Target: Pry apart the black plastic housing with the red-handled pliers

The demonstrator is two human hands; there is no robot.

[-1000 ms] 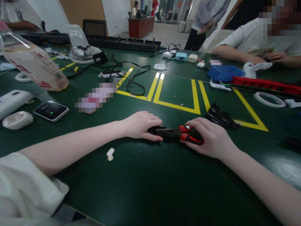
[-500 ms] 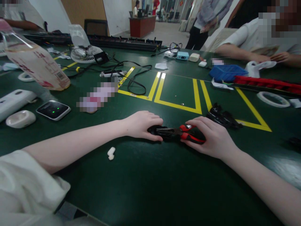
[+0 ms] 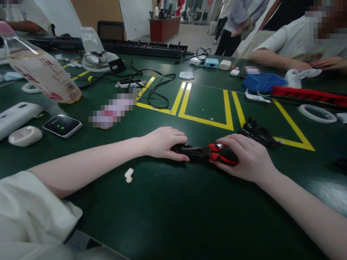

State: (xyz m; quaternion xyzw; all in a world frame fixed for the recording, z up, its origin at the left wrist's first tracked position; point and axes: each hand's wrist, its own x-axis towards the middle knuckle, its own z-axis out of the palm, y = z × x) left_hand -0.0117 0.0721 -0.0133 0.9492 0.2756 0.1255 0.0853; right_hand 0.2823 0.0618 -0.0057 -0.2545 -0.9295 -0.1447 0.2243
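Observation:
Red-handled pliers (image 3: 217, 153) are held in my right hand (image 3: 248, 157), their jaws pointing left. My left hand (image 3: 169, 144) is closed round a black part (image 3: 178, 148) on the green table (image 3: 189, 213). The jaws lie against this part; whether they grip it I cannot tell. Behind my right hand sits a bundle of black parts (image 3: 258, 133). Two small white earbuds (image 3: 129, 175) rest near my left forearm.
At the left are a tilted drink bottle (image 3: 45, 72), a white device with a dark screen (image 3: 63, 125) and a small fan (image 3: 93, 50). A blue tray (image 3: 262, 82) and a white tape roll (image 3: 317, 113) are at the right. Across the table, a person rests both arms.
Both hands keep their hold in nearly the same place. The whole view has shifted very slightly. In the background, more of a standing person shows.

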